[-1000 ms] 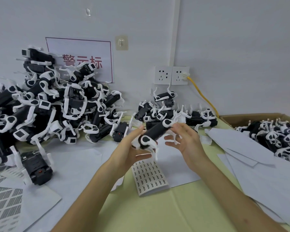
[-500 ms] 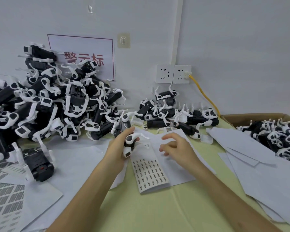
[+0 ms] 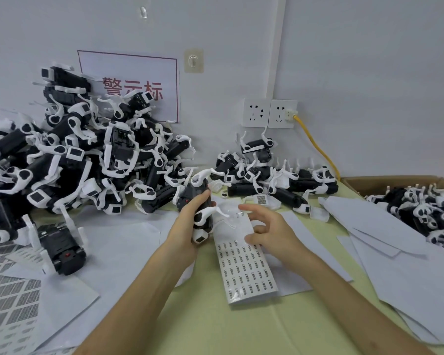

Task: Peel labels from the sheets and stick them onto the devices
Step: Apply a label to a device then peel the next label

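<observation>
Looking down over both forearms, we see the left hand (image 3: 187,226) gripping 1 black-and-white device (image 3: 193,192) upright above the table (image 3: 215,326). Its fingers are curled round the black body, with the tips pressed close together on the far side. The device's white limbs stick out toward the right hand (image 3: 269,231), which sits just beside it over the top end of the label sheet (image 3: 246,272). That hand's fingers are spread and half bent, the index reaching forward. Whether the thumb and middle finger nip a label we cannot tell (the spot is too small and pale).

The label sheet lies flat on white paper (image 3: 295,275) between the 2 forearms, with rows of small dark labels filling its near part.

Behind the left hand a big pile of devices (image 3: 87,162) leans against the wall. A smaller pile (image 3: 267,175) lies beyond the right hand, under 2 wall sockets (image 3: 269,114), and a yellow cable (image 3: 315,147) is plugged into the right-hand socket. A cardboard box (image 3: 364,184) at the far right holds more devices (image 3: 433,211), and blank sheets (image 3: 395,239) are stacked in front of it. At the left, a lone device (image 3: 59,249) stands on paper near grid-printed sticker sheets (image 3: 8,303). A sign (image 3: 131,83) with red characters hangs on the wall.
</observation>
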A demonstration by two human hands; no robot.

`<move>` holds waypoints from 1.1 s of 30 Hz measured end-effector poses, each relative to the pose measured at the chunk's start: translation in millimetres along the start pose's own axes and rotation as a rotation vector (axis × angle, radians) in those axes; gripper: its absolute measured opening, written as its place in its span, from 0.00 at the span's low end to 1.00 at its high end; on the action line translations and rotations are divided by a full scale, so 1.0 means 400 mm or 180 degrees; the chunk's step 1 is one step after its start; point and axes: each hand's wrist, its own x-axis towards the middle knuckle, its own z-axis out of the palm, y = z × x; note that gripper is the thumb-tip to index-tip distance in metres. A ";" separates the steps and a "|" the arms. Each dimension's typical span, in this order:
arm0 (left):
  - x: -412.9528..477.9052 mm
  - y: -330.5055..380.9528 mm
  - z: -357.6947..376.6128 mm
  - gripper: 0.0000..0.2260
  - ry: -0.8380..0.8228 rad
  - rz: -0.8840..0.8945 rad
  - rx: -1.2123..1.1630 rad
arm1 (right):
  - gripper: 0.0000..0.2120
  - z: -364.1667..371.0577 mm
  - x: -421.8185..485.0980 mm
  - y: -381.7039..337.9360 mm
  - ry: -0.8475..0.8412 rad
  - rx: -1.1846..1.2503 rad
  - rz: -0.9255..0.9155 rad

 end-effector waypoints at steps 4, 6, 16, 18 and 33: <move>-0.014 0.008 0.003 0.10 -0.0458 -0.0151 0.0122 | 0.32 -0.013 0.003 -0.003 0.0049 0.0066 -0.0161; -0.017 0.004 0.008 0.11 -0.0612 -0.0207 0.0167 | 0.27 -0.015 0.006 0.001 0.0124 -0.0081 -0.0320; -0.009 -0.007 0.020 0.10 -0.0761 -0.0112 0.0170 | 0.12 -0.019 0.016 0.010 0.0608 -0.0314 -0.0687; -0.010 -0.006 0.019 0.10 -0.0769 -0.0115 0.0215 | 0.12 -0.020 0.017 0.011 0.0658 -0.0288 -0.0677; -0.016 -0.008 0.025 0.10 -0.0932 -0.0062 0.0279 | 0.12 -0.010 0.014 0.005 0.0670 -0.0218 -0.0703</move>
